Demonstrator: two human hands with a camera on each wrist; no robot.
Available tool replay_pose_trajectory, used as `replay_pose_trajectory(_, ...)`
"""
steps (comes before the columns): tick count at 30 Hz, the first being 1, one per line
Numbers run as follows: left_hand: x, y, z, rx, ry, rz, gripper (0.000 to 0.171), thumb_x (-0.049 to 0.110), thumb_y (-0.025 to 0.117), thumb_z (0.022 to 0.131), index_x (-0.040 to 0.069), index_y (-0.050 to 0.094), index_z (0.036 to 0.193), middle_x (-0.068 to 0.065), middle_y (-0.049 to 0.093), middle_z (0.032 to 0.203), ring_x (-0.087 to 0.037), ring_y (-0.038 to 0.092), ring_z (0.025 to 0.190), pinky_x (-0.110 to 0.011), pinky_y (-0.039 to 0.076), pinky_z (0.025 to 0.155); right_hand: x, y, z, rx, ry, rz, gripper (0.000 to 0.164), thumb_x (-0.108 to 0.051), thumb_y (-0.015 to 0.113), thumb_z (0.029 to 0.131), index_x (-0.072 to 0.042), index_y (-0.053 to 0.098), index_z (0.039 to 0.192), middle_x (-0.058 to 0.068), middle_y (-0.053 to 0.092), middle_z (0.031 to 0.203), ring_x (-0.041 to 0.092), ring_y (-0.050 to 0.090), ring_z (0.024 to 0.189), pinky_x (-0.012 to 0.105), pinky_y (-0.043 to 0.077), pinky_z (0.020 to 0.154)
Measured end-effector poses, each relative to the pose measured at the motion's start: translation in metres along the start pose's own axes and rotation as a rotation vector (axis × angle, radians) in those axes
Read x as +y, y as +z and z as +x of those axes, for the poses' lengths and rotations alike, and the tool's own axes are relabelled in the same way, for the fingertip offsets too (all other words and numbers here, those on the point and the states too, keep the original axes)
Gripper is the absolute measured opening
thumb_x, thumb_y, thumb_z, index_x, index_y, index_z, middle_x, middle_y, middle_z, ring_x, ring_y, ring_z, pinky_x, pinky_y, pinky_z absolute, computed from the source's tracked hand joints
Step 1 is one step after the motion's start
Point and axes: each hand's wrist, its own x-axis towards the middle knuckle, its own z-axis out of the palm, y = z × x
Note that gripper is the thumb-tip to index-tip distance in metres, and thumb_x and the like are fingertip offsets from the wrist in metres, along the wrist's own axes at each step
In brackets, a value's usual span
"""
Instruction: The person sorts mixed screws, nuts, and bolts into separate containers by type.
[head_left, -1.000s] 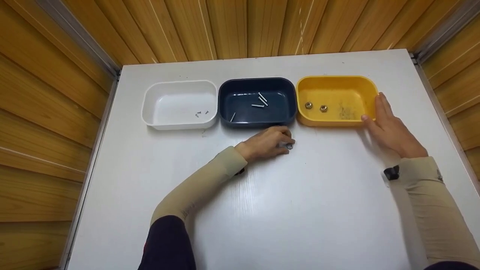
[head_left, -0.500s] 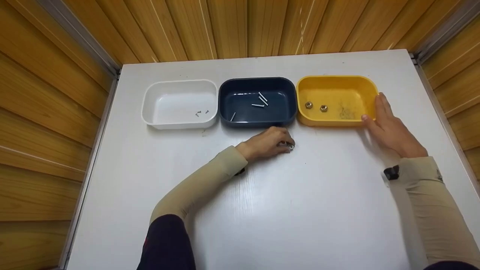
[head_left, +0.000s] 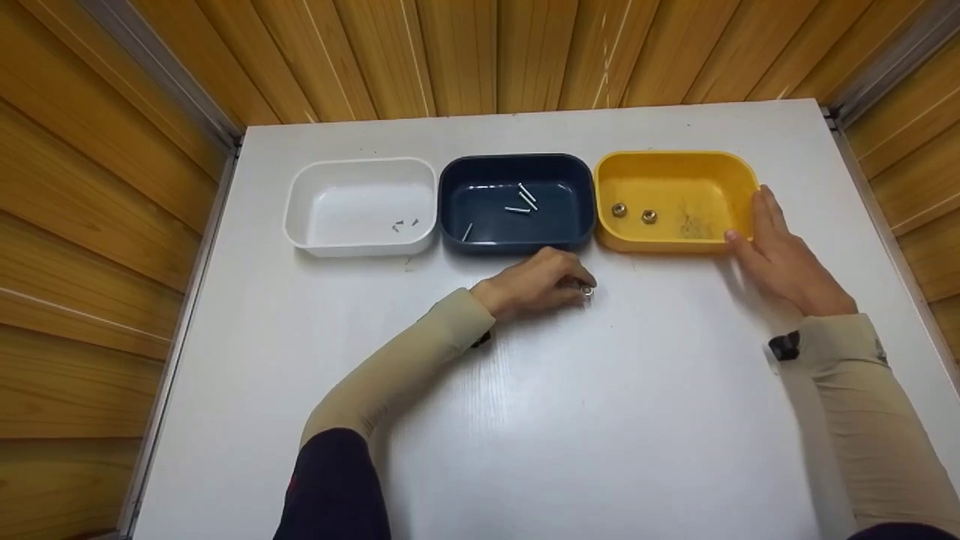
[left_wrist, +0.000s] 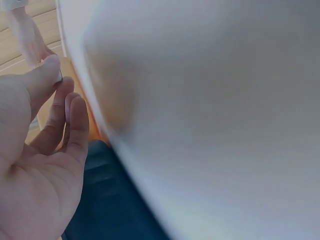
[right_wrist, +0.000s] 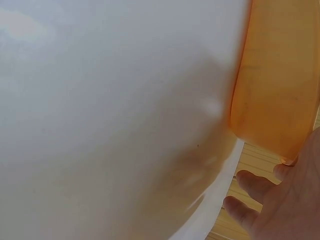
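Observation:
In the head view my left hand (head_left: 536,283) is just in front of the dark blue bin (head_left: 517,246), over the white table. Its thumb and forefinger pinch a small metal nut (head_left: 587,291); in the left wrist view only a sliver of the nut (left_wrist: 60,76) shows between the fingertips. My right hand (head_left: 791,270) rests against the right end of the yellow bin (head_left: 675,246), fingers extended along its outer wall and thumb at the front corner. Two nuts, one of them the left nut (head_left: 619,210), lie inside the yellow bin.
A white bin (head_left: 360,250) stands left of the blue one, the bins forming a row. Small screws (head_left: 398,223) lie in the white bin, and several longer screws (head_left: 517,211) in the blue bin. Wood-patterned panels (head_left: 457,60) border the white table (head_left: 600,420).
My left hand has shifted slightly right and up with the nut, which now shows more clearly at the fingertips. The right hand stays against the yellow bin.

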Motion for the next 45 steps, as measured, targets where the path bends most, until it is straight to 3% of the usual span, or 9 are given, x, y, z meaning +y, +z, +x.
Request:
replay_pose_trajectory(10, 0.016, -0.012, 0.010, 0.004, 0.004, -0.020, 0.025, 0.016, 0.073, 0.103, 0.004, 0.079, 0.124, -0.008, 0.078, 0.117, -0.016, 0.069, 0.106, -0.021, 0.055, 0.097, -0.002, -0.001, 0.000, 0.001, -0.006, -0.004, 0.089, -0.059, 0.030, 0.113, -0.017, -0.028, 0.165, 0.001, -0.034, 0.174, 0.061, 0.001, 0.159, 0.074, 0.006, 0.127)
replay_pose_trajectory(20, 0.036, -0.027, 0.024, 0.005, 0.056, -0.021, 0.023, 0.015, 0.073, 0.103, 0.003, 0.079, 0.122, -0.009, 0.077, 0.117, -0.020, 0.069, 0.105, -0.025, 0.057, 0.095, -0.001, 0.001, 0.000, 0.000, 0.009, -0.002, 0.090, -0.061, 0.030, 0.112, -0.018, -0.028, 0.165, -0.001, -0.034, 0.174, 0.065, 0.007, 0.156, 0.076, 0.009, 0.125)
replay_pose_trajectory(28, 0.048, -0.042, 0.035, 0.038, 0.083, 0.009, 0.021, 0.017, 0.074, 0.103, 0.005, 0.079, 0.119, -0.006, 0.077, 0.109, -0.020, 0.069, 0.100, -0.026, 0.058, 0.092, -0.001, 0.001, 0.000, 0.008, 0.000, -0.002, 0.089, -0.059, 0.030, 0.113, -0.017, -0.027, 0.166, 0.001, -0.033, 0.174, 0.064, 0.005, 0.157, 0.075, 0.008, 0.126)
replay_pose_trajectory(38, 0.059, -0.060, 0.050, 0.033, 0.045, 0.047, 0.022, 0.020, 0.071, 0.105, 0.006, 0.079, 0.120, -0.005, 0.076, 0.113, -0.016, 0.065, 0.102, -0.017, 0.051, 0.092, 0.001, 0.000, -0.001, 0.018, -0.008, 0.004, 0.088, -0.056, 0.031, 0.114, -0.015, -0.025, 0.166, 0.004, -0.031, 0.175, 0.064, 0.004, 0.157, 0.075, 0.007, 0.127)
replay_pose_trajectory(42, 0.061, -0.067, 0.054, 0.024, 0.006, 0.081, 0.026, 0.022, 0.070, 0.106, 0.009, 0.078, 0.126, -0.004, 0.076, 0.122, -0.011, 0.066, 0.108, -0.013, 0.049, 0.095, 0.001, 0.000, 0.001, 0.028, -0.017, 0.010, 0.087, -0.055, 0.032, 0.114, -0.015, -0.024, 0.167, 0.006, -0.030, 0.176, 0.066, 0.006, 0.155, 0.074, 0.008, 0.127)
replay_pose_trajectory(45, 0.062, -0.073, 0.058, 0.025, 0.016, 0.107, 0.029, 0.023, 0.069, 0.107, 0.010, 0.076, 0.131, -0.003, 0.075, 0.130, -0.011, 0.067, 0.115, -0.012, 0.049, 0.100, 0.001, 0.000, 0.001, 0.039, -0.027, 0.003, 0.087, -0.053, 0.032, 0.114, -0.013, -0.023, 0.167, 0.008, -0.028, 0.176, 0.063, 0.003, 0.157, 0.073, 0.007, 0.128)
